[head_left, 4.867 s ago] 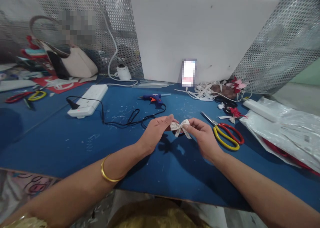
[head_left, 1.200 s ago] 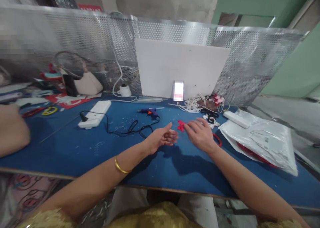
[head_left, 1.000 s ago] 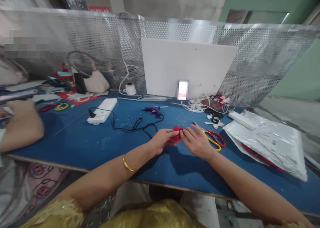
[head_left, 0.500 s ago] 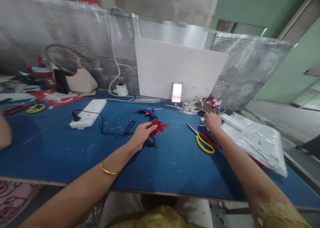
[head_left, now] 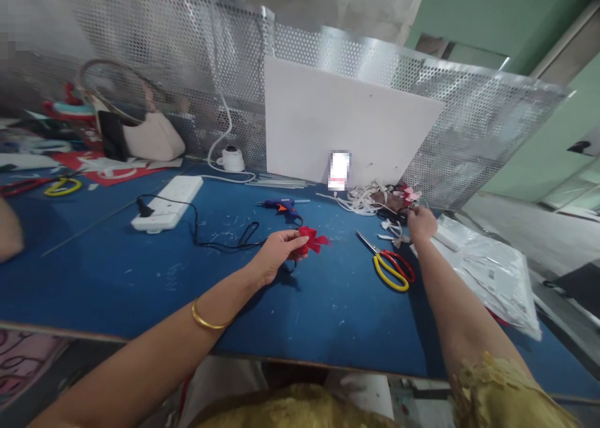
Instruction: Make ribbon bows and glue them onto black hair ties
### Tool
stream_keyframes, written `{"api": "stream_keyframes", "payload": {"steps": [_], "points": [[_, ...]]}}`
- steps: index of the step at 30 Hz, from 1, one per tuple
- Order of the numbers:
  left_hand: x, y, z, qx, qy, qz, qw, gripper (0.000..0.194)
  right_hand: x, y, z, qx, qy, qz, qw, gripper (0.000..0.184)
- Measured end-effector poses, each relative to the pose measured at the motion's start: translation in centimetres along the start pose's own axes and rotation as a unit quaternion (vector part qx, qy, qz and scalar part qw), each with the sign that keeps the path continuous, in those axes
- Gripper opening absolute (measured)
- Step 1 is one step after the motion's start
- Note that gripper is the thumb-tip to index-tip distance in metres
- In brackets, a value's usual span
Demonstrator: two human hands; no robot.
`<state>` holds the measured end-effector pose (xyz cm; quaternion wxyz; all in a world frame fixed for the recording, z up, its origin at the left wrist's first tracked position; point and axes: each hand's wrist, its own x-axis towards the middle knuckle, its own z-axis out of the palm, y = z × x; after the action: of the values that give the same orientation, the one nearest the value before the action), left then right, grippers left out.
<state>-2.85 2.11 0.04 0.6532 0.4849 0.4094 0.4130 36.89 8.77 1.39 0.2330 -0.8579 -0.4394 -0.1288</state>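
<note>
In my left hand (head_left: 281, 253), thumb and fingers pinch a red ribbon bow (head_left: 313, 240) above the middle of the blue table. My right hand (head_left: 422, 223) reaches to the back right, its fingers closed at the edge of a heap of white cord (head_left: 368, 198), brown material (head_left: 390, 202) and pink and red pieces (head_left: 410, 194). What those fingertips hold, if anything, is hidden. Scissors (head_left: 391, 270) with one red and one yellow handle lie open between my hands. A blue glue gun (head_left: 282, 208) rests behind the bow.
A white power strip (head_left: 175, 203) with a black cord (head_left: 220, 245) lies to the left. At the back stand a lit phone (head_left: 338, 169), a white board (head_left: 347, 122) and a handbag (head_left: 152, 137). Plastic-wrapped packages (head_left: 492, 265) lie at the right. Another person's arm (head_left: 9, 231) shows at the left edge.
My right hand has shifted slightly right along the heap, and small light scraps beside it are now uncovered. My left hand still pinches the red bow. The view has tilted a little.
</note>
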Motion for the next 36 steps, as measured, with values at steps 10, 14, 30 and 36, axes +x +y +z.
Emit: {"api": "stream_keyframes", "payload": {"steps": [10, 14, 30, 36], "points": [[-0.7, 0.4, 0.5, 0.034, -0.026, 0.044, 0.998, 0.029, -4.4, -6.2, -4.0, 0.282, 0.095, -0.143, 0.944, 0.022], [-1.1, 0.8, 0.9, 0.064, -0.056, 0.092, 0.992, 0.027, -9.5, -9.3, -4.2, 0.393, 0.007, -0.17, 0.904, 0.023], [-2.6, 0.8, 0.5, 0.083, -0.092, 0.147, 0.981, 0.02, -19.4, -12.1, -2.8, 0.526, -0.308, -0.164, 0.776, 0.032], [-2.4, 1.6, -3.0, 0.179, -0.065, 0.244, 0.951, 0.018, -16.2, -13.9, -0.3, 0.443, -0.312, -0.192, 0.818, 0.032]]}}
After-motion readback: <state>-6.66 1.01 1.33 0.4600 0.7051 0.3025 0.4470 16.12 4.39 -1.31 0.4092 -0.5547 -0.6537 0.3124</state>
